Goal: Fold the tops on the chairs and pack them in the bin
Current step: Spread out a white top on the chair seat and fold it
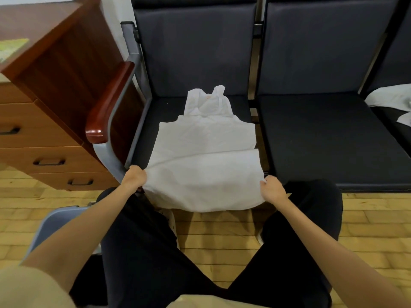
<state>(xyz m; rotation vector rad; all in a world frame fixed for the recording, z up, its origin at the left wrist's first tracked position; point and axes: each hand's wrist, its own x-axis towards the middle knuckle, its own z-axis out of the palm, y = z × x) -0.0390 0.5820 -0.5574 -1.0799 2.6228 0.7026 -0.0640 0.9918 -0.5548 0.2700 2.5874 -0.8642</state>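
White sleeveless top (204, 150) lies flat on left chair seat (146, 130), straps toward backrest, hem overhanging front edge above floor. Left hand (134, 177) grips left hem corner; right hand (272, 188) grips right hem corner. Wooden armrest (109, 103) bounds seat on left. Middle seat (320, 138) to right bare. Second white garment (393, 100) on far-right seat. Grey bin (57, 223) at lower left, partly behind forearm.

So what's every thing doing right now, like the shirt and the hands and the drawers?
white top: spread flat on the chair seat, hem hanging over the front edge
left hand: gripping the top's hem corner
right hand: gripping the other hem corner
other white tops: lying unfolded on the far right chair
drawers: closed
middle chair: nothing on its seat
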